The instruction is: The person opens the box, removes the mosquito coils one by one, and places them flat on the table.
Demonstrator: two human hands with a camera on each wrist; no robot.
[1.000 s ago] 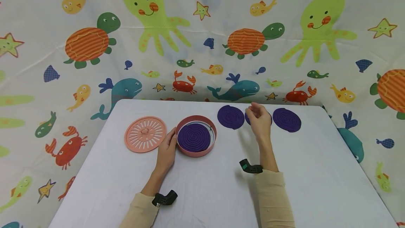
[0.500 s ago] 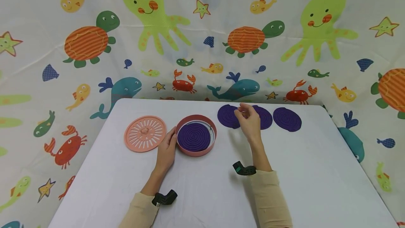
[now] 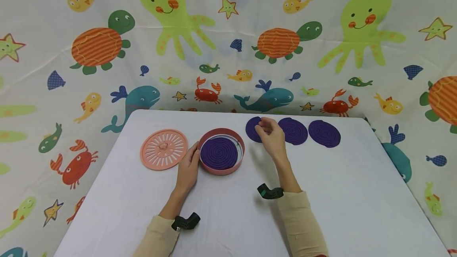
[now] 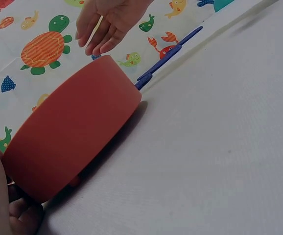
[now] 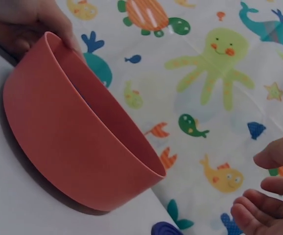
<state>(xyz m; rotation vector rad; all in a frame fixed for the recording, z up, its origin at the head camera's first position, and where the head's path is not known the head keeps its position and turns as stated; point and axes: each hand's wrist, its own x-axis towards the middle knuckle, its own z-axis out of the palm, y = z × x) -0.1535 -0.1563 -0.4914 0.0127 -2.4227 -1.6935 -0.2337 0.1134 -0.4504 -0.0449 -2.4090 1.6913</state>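
Note:
My left hand (image 3: 188,166) holds the left side of a round pink box (image 3: 222,172), its fingers at the wall and rim. The box stands on the table with a purple mosquito coil (image 3: 219,154) lying flat inside. My right hand (image 3: 273,136) hovers over another purple coil (image 3: 252,130), hiding part of it; its fingers are loosely bent with nothing between them. In the right wrist view the same fingers (image 5: 259,208) are spread from the thumb, beyond the box wall (image 5: 73,142).
A pink slotted lid (image 3: 164,163) lies left of the box. Two more purple coils, a middle one (image 3: 293,131) and a right one (image 3: 324,133), lie along the back of the white table (image 3: 228,213). A sea-animal curtain (image 3: 214,19) hangs behind.
My right hand has moved left, from over the middle coil to over the left one, uncovering the middle coil. My left hand and the box have stayed put.

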